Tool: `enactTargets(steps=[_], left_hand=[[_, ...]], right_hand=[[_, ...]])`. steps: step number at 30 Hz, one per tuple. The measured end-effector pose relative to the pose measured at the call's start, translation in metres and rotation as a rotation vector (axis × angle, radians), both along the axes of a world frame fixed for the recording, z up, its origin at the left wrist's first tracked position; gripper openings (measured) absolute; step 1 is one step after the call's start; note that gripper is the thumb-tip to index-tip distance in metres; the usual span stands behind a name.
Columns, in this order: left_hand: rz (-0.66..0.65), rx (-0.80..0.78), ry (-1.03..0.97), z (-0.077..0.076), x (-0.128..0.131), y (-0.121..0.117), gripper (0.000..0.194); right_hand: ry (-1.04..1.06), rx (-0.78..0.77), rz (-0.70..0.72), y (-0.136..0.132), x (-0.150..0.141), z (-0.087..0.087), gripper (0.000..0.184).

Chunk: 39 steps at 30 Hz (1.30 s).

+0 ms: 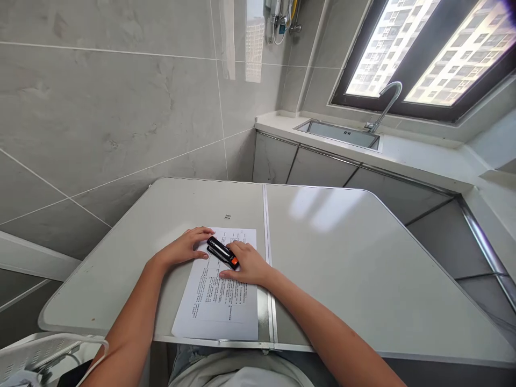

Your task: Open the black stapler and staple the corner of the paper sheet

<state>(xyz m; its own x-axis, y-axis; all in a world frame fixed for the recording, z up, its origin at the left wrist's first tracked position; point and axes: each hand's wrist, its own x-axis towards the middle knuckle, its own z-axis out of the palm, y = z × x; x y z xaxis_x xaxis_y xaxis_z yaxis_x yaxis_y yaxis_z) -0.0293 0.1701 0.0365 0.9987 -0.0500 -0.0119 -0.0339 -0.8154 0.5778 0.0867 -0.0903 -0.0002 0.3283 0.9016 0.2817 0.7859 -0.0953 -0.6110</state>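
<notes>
A black stapler (221,251) with an orange patch near its rear lies slanted over the upper part of the printed paper (217,317). My right hand (248,263) is closed around the stapler's rear end, thumb on the near side. At the paper's upper left corner rests my left hand (187,246), its thumb and fingers apart on either side of the stapler's front end. Those fingertips touch the paper. Whether the paper is one sheet or a stack, I cannot tell. A small strip of staples (228,216) lies just beyond the paper.
The folding table (342,279) has a metal seam (266,215) down its middle, just right of the paper. A white basket (44,355) stands at the lower left. Behind are a counter with a sink (338,134), a faucet (387,105) and a tiled wall (121,107).
</notes>
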Motion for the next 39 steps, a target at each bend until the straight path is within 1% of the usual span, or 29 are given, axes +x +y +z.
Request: enactTargets(steps=[1, 2, 3, 5, 7, 8, 9, 11, 13, 16, 19, 21, 25, 27, 33, 39], left_hand=[[0.039, -0.023, -0.027, -0.002, 0.001, 0.001, 0.048], [0.107, -0.04, -0.067, -0.004, 0.002, 0.003, 0.045], [0.205, -0.05, -0.116, -0.007, 0.003, 0.005, 0.04], [0.441, -0.051, -0.212, -0.014, 0.005, 0.011, 0.036], [0.621, -0.062, -0.27, -0.022, 0.006, 0.017, 0.044], [0.661, -0.073, -0.28, -0.025, 0.007, 0.02, 0.048], [0.668, -0.084, -0.279, -0.029, 0.008, 0.022, 0.05], [0.639, -0.098, -0.269, -0.034, 0.009, 0.023, 0.05], [0.623, -0.105, -0.262, -0.036, 0.01, 0.023, 0.048], [0.628, -0.1, -0.243, -0.038, 0.011, 0.023, 0.046], [0.613, -0.064, -0.213, -0.038, 0.011, 0.024, 0.045], [0.614, -0.041, -0.199, -0.039, 0.011, 0.025, 0.046], [0.598, -0.021, -0.17, -0.038, 0.011, 0.025, 0.046], [0.592, -0.009, -0.156, -0.037, 0.012, 0.023, 0.046], [0.606, 0.085, -0.074, -0.032, 0.012, 0.017, 0.045], [0.609, 0.144, -0.027, -0.028, 0.012, 0.012, 0.044]], right_hand=[[0.044, 0.036, -0.032, -0.006, 0.008, 0.001, 0.028], [0.095, 0.074, -0.093, -0.015, 0.019, 0.001, 0.022], [0.146, 0.115, -0.195, -0.026, 0.033, 0.0, 0.021], [0.209, 0.171, -0.381, -0.051, 0.066, -0.003, 0.04], [0.303, 0.252, -0.56, -0.077, 0.101, -0.008, 0.048], [0.385, 0.33, -0.67, -0.089, 0.116, -0.011, 0.05], [0.414, 0.358, -0.723, -0.099, 0.129, -0.015, 0.05], [0.482, 0.427, -0.795, -0.113, 0.145, -0.02, 0.048], [0.526, 0.479, -0.841, -0.117, 0.151, -0.025, 0.046], [0.497, 0.473, -0.866, -0.111, 0.146, -0.028, 0.047], [0.415, 0.398, -0.816, -0.103, 0.138, -0.03, 0.051], [0.332, 0.311, -0.779, -0.099, 0.134, -0.03, 0.05], [0.129, 0.053, -0.726, -0.097, 0.13, -0.029, 0.047], [0.088, -0.009, -0.728, -0.097, 0.129, -0.028, 0.046], [0.09, -0.056, -0.729, -0.097, 0.127, -0.028, 0.044], [0.078, -0.055, -0.726, -0.097, 0.128, -0.029, 0.043]])
